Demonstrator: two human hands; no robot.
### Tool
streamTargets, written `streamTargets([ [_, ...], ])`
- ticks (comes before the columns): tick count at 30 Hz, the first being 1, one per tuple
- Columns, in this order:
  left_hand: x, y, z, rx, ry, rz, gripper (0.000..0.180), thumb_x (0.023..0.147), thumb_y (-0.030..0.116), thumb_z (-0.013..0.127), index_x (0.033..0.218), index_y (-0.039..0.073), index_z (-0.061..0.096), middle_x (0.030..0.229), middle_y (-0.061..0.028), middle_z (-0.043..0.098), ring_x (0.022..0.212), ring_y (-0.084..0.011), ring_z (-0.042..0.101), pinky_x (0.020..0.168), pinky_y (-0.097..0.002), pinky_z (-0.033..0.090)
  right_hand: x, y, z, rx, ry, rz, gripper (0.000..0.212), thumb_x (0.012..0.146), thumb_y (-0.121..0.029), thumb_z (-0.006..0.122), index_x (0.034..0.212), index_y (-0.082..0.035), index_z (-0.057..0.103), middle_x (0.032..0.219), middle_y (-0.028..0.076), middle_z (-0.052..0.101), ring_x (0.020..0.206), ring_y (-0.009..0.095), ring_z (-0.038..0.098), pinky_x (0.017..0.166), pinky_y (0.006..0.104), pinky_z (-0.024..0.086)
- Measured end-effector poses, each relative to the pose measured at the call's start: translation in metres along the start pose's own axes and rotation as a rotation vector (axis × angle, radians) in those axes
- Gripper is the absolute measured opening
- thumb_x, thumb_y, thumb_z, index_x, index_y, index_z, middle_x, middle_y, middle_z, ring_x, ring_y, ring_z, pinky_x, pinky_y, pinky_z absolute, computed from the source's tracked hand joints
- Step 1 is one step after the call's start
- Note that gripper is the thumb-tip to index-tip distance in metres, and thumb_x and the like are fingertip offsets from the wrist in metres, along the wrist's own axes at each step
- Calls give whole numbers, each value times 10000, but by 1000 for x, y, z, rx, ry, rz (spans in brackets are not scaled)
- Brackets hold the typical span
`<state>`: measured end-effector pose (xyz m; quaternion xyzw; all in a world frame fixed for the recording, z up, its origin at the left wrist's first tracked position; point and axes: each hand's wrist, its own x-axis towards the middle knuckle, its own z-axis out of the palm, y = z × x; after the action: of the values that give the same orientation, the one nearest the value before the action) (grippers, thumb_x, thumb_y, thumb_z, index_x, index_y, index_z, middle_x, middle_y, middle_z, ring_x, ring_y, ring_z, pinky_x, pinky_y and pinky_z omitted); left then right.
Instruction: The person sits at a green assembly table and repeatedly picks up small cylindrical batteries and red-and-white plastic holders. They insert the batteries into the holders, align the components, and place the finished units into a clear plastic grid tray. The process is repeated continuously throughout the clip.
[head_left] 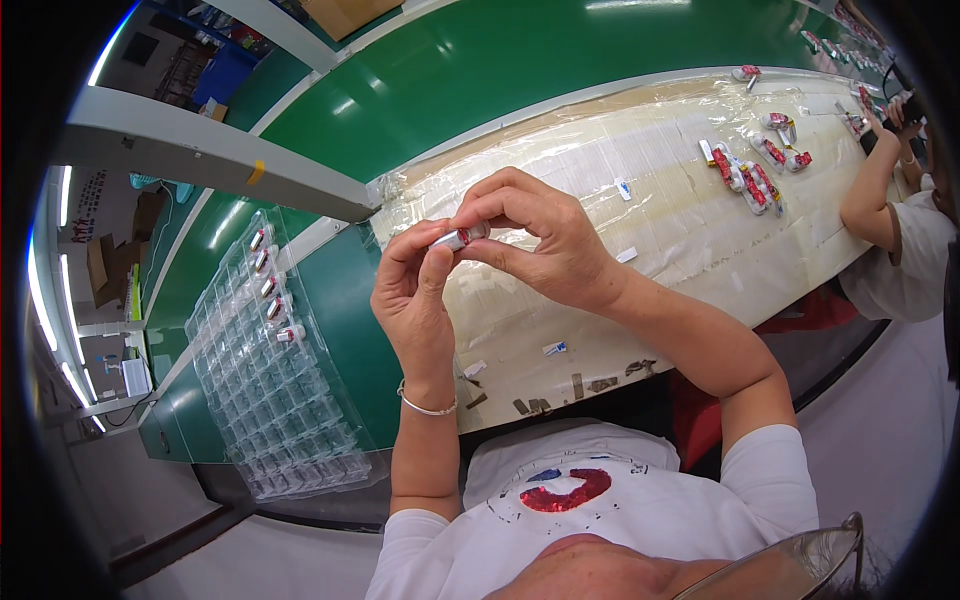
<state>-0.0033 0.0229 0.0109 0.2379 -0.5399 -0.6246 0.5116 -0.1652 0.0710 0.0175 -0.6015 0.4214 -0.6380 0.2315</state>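
My left hand (412,290) and my right hand (548,238) meet over the paper-covered table. Between their fingertips is a small silver-and-red cylinder (458,239), lying nearly level. The left fingers and thumb pinch its silver end, while the right thumb and fingers close round its red end. Fingers cover part of it, so its exact kind cannot be made out. To the left lies a clear plastic tray (262,385) with rows of pockets. Several similar silver-and-red pieces (268,288) sit along its far right edge.
More red-and-silver pieces (745,182) lie in a cluster at the right. Small white-and-blue slips (623,189) are scattered over the cream table covering (520,335). A grey metal post (220,155) stands at left. Another person's arm (870,195) reaches in at far right.
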Motion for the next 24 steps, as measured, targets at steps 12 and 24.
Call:
streamTargets([
  [12,1,0,-11,99,-112,126,302,882,15,704,1168,-16,613,1160,-127,633,1050,-180,636,914,-278,539,3,-6,-6,78,-55,34,228,823,-1,742,1039,-6,673,1067,90,617,960,161,652,845,279,574],
  [24,2,5,-4,172,-55,29,362,840,-55,723,1174,-41,584,1110,-121,661,994,-160,650,873,-261,559,10,-9,-22,-175,-168,-14,239,823,-61,751,1059,-35,721,956,87,660,879,188,665,734,279,541],
])
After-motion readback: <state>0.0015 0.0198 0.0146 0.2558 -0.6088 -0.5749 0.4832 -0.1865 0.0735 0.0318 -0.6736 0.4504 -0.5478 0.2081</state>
